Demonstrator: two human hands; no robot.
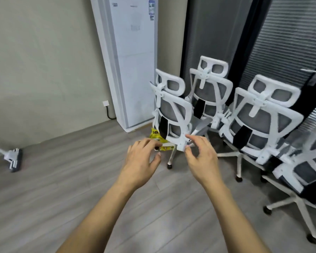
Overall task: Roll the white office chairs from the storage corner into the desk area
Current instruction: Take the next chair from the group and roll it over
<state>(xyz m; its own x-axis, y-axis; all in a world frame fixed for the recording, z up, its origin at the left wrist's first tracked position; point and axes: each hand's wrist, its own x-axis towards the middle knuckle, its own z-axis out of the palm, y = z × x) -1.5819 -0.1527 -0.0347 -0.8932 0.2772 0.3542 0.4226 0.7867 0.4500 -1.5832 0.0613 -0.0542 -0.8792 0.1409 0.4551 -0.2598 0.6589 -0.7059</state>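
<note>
Four white chairs (259, 115) crowd the right half of the frame, packed together, none rolled out yet. Both hands are released with fingers spread. The left hand (144, 157) is at centre, the right hand (201, 154) just beside it, its fingertips (188, 136) at the lower back frame of the nearest chair (173, 110); whether they touch it I cannot tell. Pulled from here, its base may hook a neighbour's. The yellow packet (156, 136) near its castor (169, 166) could jam a wheel. So low a grasp may tilt the chair rather than roll it.
</note>
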